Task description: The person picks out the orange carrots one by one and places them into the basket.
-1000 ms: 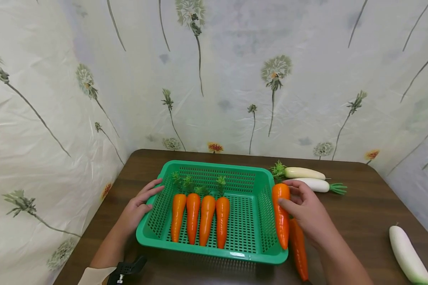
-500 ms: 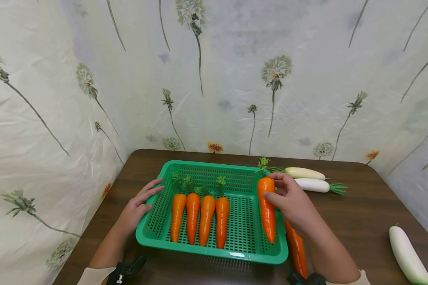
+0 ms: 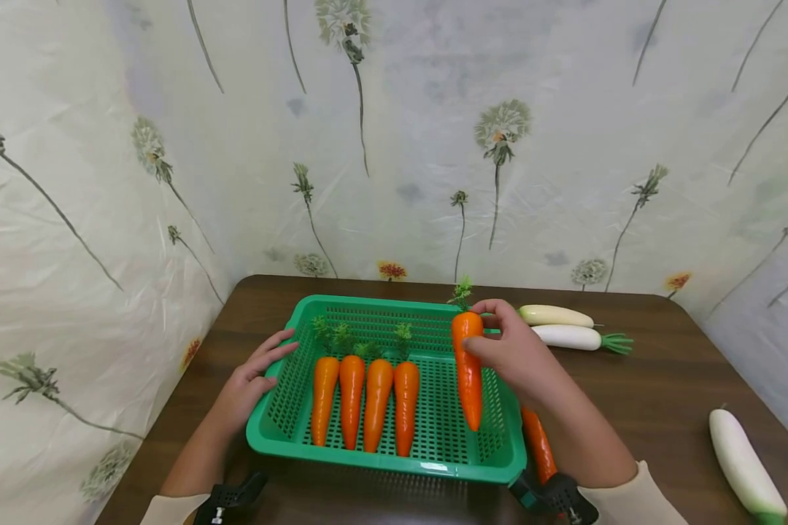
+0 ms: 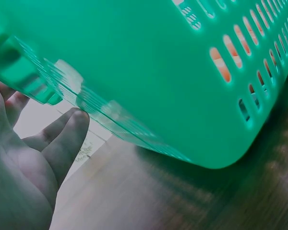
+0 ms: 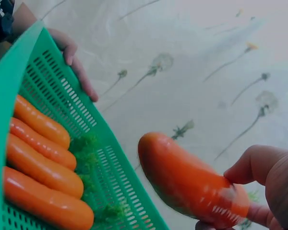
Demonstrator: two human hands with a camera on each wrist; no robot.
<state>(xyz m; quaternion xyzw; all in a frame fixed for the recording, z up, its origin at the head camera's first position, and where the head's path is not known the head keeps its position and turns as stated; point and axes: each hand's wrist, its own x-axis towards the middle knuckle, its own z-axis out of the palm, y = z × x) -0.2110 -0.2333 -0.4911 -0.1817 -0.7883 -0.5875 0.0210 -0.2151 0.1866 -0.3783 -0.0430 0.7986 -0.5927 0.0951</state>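
My right hand (image 3: 508, 341) pinches an orange carrot (image 3: 468, 372) near its leafy top, thumb in front. The carrot hangs tip down over the right part of a green plastic basket (image 3: 381, 464). In the right wrist view, the held carrot (image 5: 187, 179) is apart from the basket. Several carrots (image 3: 378, 405) lie side by side in the basket's left and middle part, leafy tops to the back. My left hand (image 3: 246, 383) rests at the basket's left side, its extended fingers over the rim. The left wrist view has this hand (image 4: 43, 148) touching the basket's rim.
Another carrot (image 3: 538, 443) lies on the brown table (image 3: 637, 408) right of the basket, partly hidden by my right arm. Two white radishes (image 3: 568, 337) (image 3: 554, 316) lie behind that arm. A third white radish (image 3: 745, 459) is at the far right. A flower-patterned sheet (image 3: 407, 131) hangs behind.
My right hand has moved left with the carrot, from the basket's right rim to over its inside, and slightly upward. The left hand stays at the basket's left side.
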